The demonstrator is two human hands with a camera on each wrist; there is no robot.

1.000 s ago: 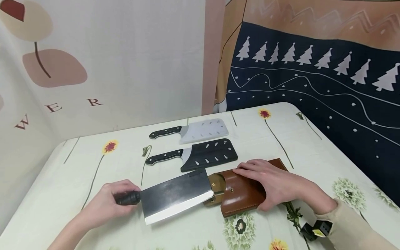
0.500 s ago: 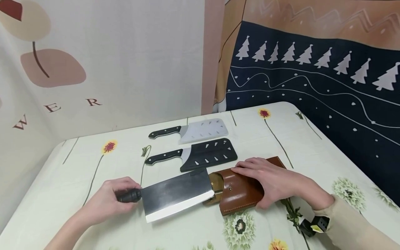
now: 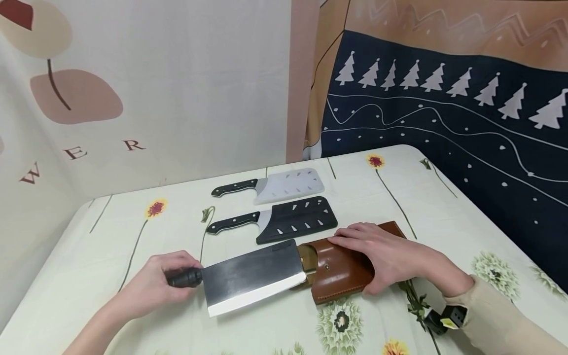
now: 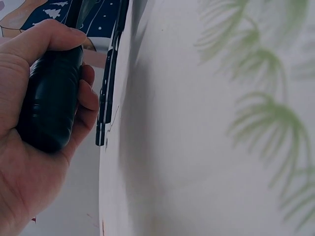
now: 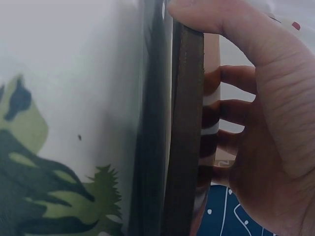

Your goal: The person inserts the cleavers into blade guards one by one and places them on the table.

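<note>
In the head view my left hand (image 3: 153, 282) grips the black handle (image 3: 185, 277) of a cleaver (image 3: 255, 276) with a broad dark blade and a bright cutting edge. The left wrist view shows thumb and fingers curled round that handle (image 4: 51, 101). At the mouth of a brown leather knife sheath (image 3: 341, 273), the blade's front end overlaps the tan inner flap (image 3: 309, 259). My right hand (image 3: 395, 256) holds the sheath across its width, thumb on the near edge and fingers over the top. In the right wrist view, the sheath's edge (image 5: 186, 128) lies between thumb and fingers.
Behind the cleaver lie two smaller black-handled cleavers, one in a black blade guard (image 3: 298, 219), one in a translucent white guard (image 3: 293, 185). A flowered cloth covers the table (image 3: 111, 246). Printed curtains (image 3: 199, 88) hang along the back and right.
The cleaver has shifted slightly right and the sheath slightly left, so the blade covers more of the tan flap. Both hands keep their hold.
</note>
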